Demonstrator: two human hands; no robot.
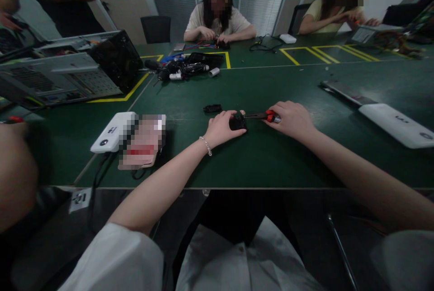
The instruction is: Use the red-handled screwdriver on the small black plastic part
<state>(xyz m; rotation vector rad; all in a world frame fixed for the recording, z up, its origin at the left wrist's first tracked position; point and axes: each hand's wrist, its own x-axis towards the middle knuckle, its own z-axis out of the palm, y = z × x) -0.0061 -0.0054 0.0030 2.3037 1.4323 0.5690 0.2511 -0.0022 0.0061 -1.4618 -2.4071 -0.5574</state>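
On the green table (264,164), grasping a small black part (238,122) in the left hand (221,129), near a loose black piece (212,108) at eleven o'clock; at three o'clock, clasping red-handled pliers (260,116) in the right hand (292,118), with tips at the part's two o'clock edge.

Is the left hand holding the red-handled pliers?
No, the right hand holds the red-handled pliers; the left hand holds a black part.

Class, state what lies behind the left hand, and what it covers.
Beyond the left hand, a small black piece lies on the green table. The hand covers part of the black object it holds; that part cannot be seen.
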